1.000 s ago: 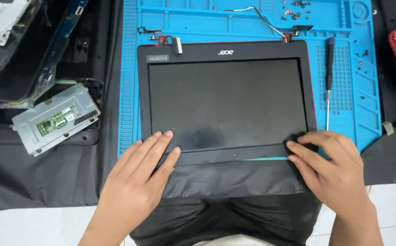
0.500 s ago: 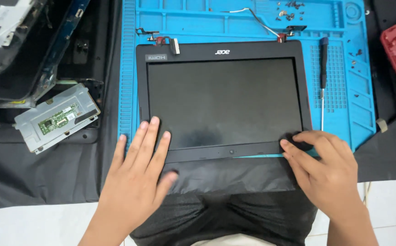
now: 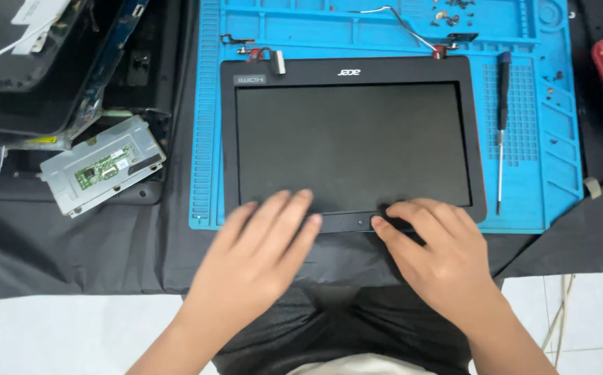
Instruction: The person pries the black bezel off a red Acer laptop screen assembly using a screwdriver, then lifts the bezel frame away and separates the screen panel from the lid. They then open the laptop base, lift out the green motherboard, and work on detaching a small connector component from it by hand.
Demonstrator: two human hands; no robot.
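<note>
Both grips lie flat and open: left hand and right hand press the near long edge of the black rectangular laptop screen panel, which stretches left-right just ahead, holding nothing.

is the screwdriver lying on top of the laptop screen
No, the screwdriver lies on the blue mat to the right of the screen panel, apart from its bezel.

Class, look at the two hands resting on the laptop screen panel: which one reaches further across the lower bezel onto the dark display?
The left hand. Its fingers cross the lower bezel of the screen panel onto the dark display; the right hand stays bent at the bezel.
</note>
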